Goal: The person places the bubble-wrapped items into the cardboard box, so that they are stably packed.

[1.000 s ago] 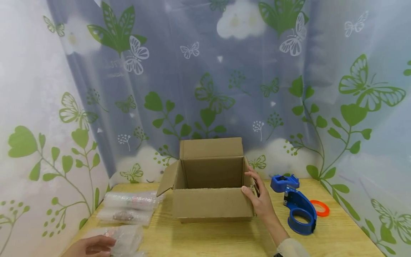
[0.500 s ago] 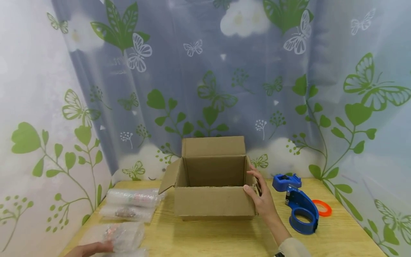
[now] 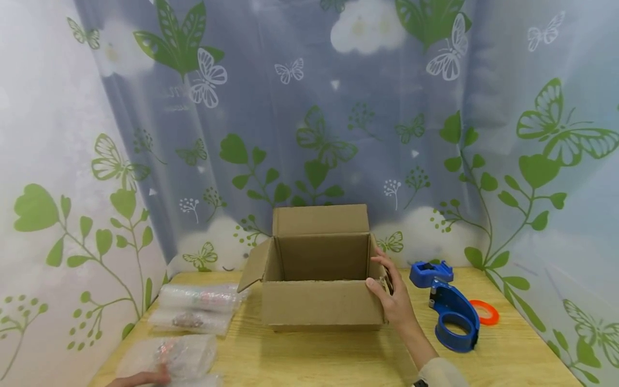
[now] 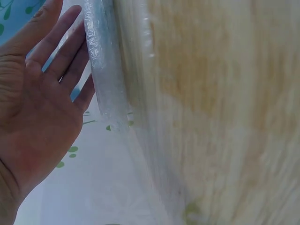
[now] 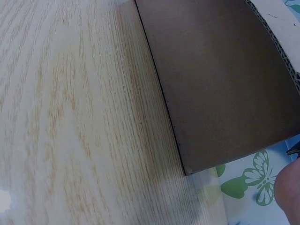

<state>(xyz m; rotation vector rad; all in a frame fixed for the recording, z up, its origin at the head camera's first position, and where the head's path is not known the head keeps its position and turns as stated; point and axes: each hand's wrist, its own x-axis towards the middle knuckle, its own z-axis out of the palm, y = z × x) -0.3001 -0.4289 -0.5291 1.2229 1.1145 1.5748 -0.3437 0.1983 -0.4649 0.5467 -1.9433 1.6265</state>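
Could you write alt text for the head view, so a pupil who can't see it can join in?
An open cardboard box stands on a wooden table, a person's right hand gripping its right side. At lower left, the left hand is beside bubble-wrapped packages; at right are two blue tape dispensers and an orange ring.

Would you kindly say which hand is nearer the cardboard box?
Right: the right hand grips the cardboard box at its right side; the left hand is apart, to its left, by a bubble-wrapped package.
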